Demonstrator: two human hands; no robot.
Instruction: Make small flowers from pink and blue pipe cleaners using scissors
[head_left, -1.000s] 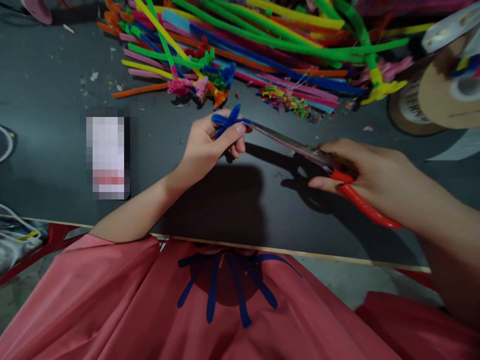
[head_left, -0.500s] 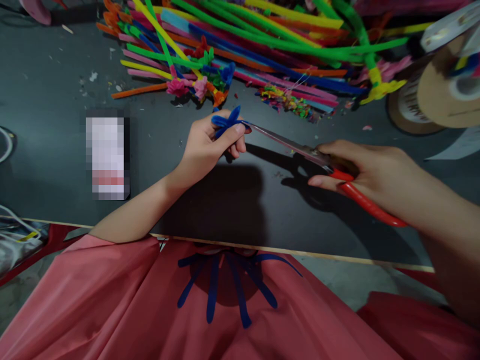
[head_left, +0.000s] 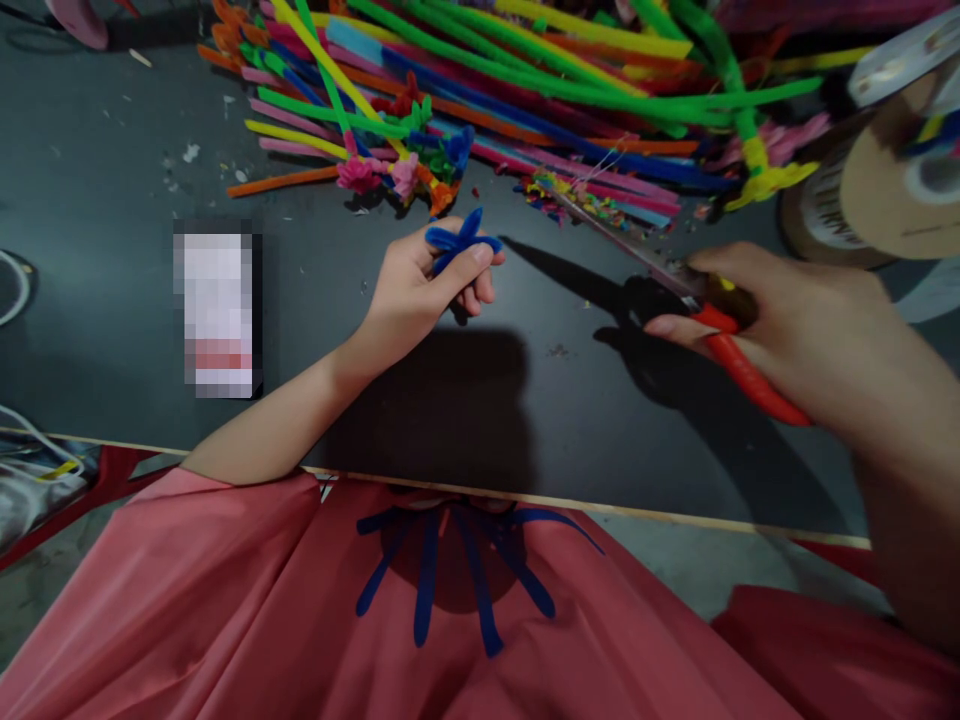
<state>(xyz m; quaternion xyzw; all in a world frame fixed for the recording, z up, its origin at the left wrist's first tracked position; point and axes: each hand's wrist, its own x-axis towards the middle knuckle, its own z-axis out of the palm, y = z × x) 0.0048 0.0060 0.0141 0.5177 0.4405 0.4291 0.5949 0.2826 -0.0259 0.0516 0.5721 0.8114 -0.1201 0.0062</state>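
Observation:
Between the thumb and fingers of my left hand [head_left: 435,275] is a small blue pipe-cleaner flower [head_left: 459,238], its looped petals spreading above the thumb. My right hand [head_left: 795,335] grips a pair of scissors [head_left: 679,278] by the red handles. Their blades point up and left, over the coloured scraps [head_left: 581,200], apart from the blue flower. Both blades look closed together. Several blue pipe-cleaner strips [head_left: 426,580] lie on the red cloth over my lap.
A heap of coloured pipe cleaners [head_left: 510,90] spans the back of the dark table [head_left: 315,240]. Finished-looking pink flowers [head_left: 375,175] lie at its front. A pixelated phone-shaped object [head_left: 221,310] is at left. Ribbon spools [head_left: 892,180] stand at right, cables [head_left: 11,290] at far left.
The scissors have moved away from the blue flower, to the right and up, with my right hand. The dark tip at the flower's right no longer meets the blades. My left hand stays nearly still.

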